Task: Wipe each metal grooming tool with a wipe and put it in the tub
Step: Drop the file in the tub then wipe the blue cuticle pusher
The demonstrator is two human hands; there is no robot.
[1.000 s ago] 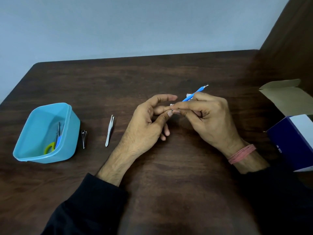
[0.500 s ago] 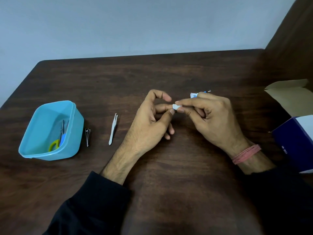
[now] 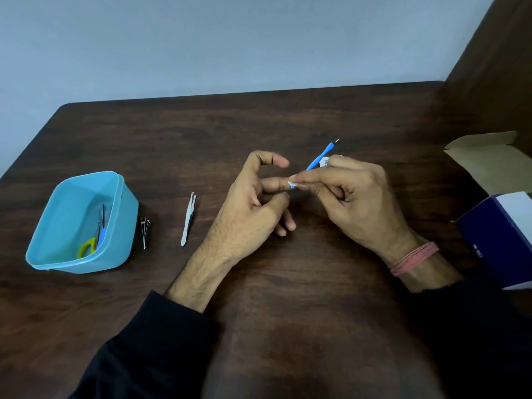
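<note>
A blue-handled metal tool (image 3: pixel 321 155) pokes up and to the right out of my right hand (image 3: pixel 357 203). That hand pinches a small white wipe (image 3: pixel 293 184) around the tool's shaft. My left hand (image 3: pixel 250 208) pinches the tool's near end between thumb and finger; that end is hidden. Silver tweezers (image 3: pixel 188 220) and a small nail clipper (image 3: pixel 145 231) lie on the table left of my hands. The light blue tub (image 3: pixel 123 208) stands at the far left and holds yellow-handled scissors (image 3: pixel 87 246) and a blue-handled tool (image 3: pixel 102 233).
An open dark blue and white box (image 3: pixel 495 240) with a cardboard flap (image 3: pixel 486 159) sits at the right edge of the dark wooden table (image 3: pixel 288 326). A wall runs behind the table and a dark panel rises at the right.
More of the blue handle shows beyond my right hand than half a second ago, much as it did one second ago. My left index finger has lifted.
</note>
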